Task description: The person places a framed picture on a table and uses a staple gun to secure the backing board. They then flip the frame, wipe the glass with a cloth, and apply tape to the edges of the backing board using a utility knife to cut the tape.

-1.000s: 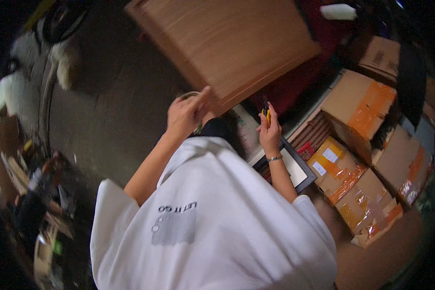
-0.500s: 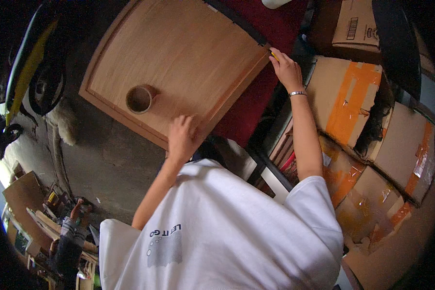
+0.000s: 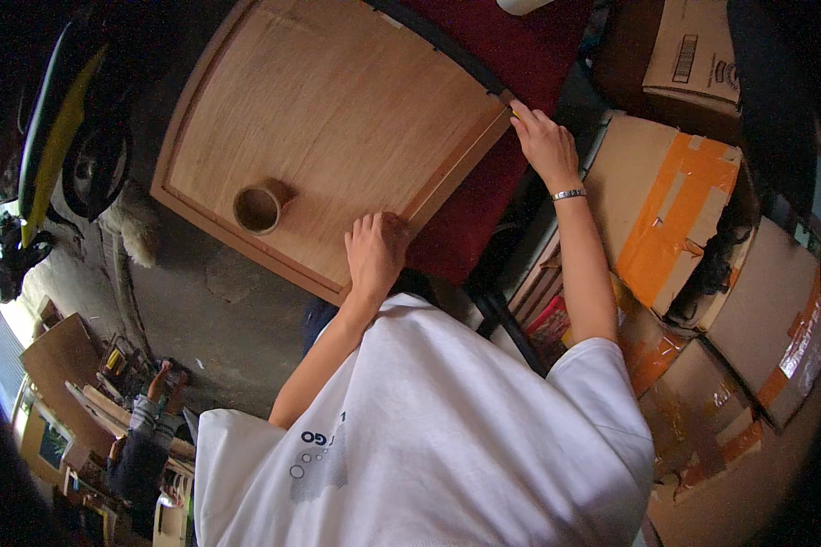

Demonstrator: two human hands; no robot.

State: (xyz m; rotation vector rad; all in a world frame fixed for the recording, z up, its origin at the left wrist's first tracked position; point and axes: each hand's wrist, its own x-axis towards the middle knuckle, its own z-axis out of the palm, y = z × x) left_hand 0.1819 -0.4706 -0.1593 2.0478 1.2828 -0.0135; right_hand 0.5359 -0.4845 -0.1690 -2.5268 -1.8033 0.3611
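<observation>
Since half a second ago the wooden board (image 3: pixel 337 137) sits a little more squarely under both hands, and the right arm reaches slightly further out; a second ago the board was tilted up high in the view. Nearest the camera is the person's white T-shirt (image 3: pixel 447 447), from which both bare forearms stretch away. The left hand (image 3: pixel 376 251) lies flat, palm down, fingers spread, on the near edge of the board: an open grip that presses rather than clasps. The right hand (image 3: pixel 545 141), with a metal bracelet (image 3: pixel 568 194) on its wrist, is at the board's right corner; its fingers pinch a small yellow object (image 3: pixel 518 111) against the raised rim, though I cannot tell what that object is. On the board, left of the left hand, stands a roll of brown tape (image 3: pixel 260 206), well apart from both hands. The board lies over a dark red surface (image 3: pixel 520 55). To the right, cardboard boxes (image 3: pixel 675 210) with orange tape are stacked. Grey concrete floor (image 3: pixel 210 319) shows lower left.
</observation>
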